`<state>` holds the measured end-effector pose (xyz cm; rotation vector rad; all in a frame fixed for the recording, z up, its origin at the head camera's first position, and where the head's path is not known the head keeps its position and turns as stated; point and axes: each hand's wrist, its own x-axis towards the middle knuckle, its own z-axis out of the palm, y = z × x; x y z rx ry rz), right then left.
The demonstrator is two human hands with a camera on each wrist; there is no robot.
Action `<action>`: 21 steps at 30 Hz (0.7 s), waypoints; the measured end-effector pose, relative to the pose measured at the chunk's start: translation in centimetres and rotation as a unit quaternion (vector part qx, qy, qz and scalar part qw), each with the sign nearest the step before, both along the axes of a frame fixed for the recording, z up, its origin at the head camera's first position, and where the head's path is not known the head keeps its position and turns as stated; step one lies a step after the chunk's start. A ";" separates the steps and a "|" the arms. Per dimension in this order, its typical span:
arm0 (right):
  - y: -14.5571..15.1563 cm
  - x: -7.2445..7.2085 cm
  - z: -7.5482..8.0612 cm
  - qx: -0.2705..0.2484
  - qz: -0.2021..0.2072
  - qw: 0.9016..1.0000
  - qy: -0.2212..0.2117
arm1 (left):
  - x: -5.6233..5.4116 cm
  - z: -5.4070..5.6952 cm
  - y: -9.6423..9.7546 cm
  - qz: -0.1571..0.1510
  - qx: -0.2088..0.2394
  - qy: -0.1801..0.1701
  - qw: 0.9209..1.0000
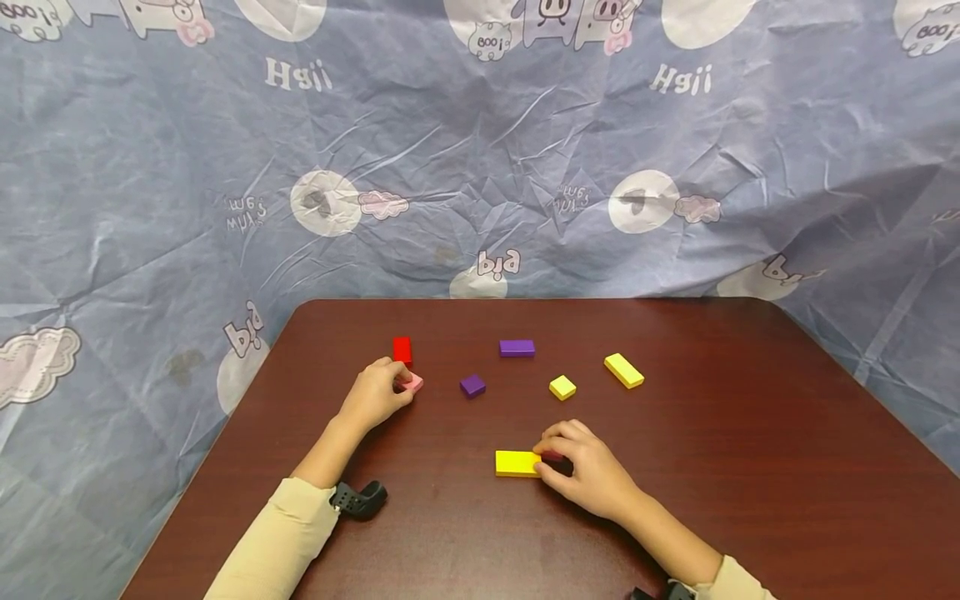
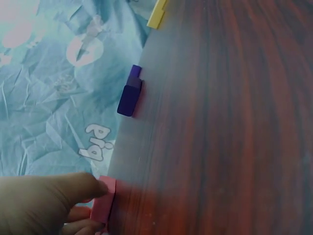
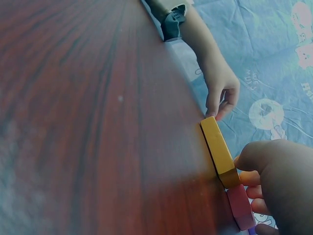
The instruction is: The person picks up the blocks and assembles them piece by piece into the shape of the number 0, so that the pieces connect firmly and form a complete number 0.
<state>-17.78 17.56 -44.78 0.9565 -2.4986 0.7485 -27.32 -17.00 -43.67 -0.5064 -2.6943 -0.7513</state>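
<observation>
My left hand (image 1: 375, 393) pinches a small pink block (image 1: 414, 382) on the tabletop; the left wrist view shows the thumb along that pink block (image 2: 103, 204). A red block (image 1: 402, 350) lies just beyond these fingertips. Nearer the front, my right hand (image 1: 588, 468) pinches the right end of a long yellow block (image 1: 516, 463) between thumb and fingers. Next to that end sits a pinkish-red block (image 3: 239, 208), mostly hidden by the right hand in the head view. In the right wrist view, the yellow block (image 3: 217, 152) and the pinkish-red one stand end to end.
Toward the back of the dark wooden table (image 1: 435, 533) lie a long purple block (image 1: 517, 348), a small purple block (image 1: 472, 386), a small yellow block (image 1: 562, 387) and a longer pale yellow block (image 1: 624, 371). A printed blue-grey cloth (image 1: 465, 142) hangs behind the table.
</observation>
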 end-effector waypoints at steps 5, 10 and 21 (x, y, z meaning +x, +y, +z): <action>0.0 0.1 0.1 0.000 0.003 1.000 0.002 | 0.4 0.6 0.8 -0.025 0.012 -0.012 1.000; 0.0 0.0 0.0 -0.002 0.004 1.000 0.004 | 1.1 1.6 1.8 -0.073 0.015 -0.015 0.997; 0.0 0.0 0.0 -0.005 0.008 1.000 0.012 | 2.9 2.7 4.4 -0.198 0.002 -0.012 0.980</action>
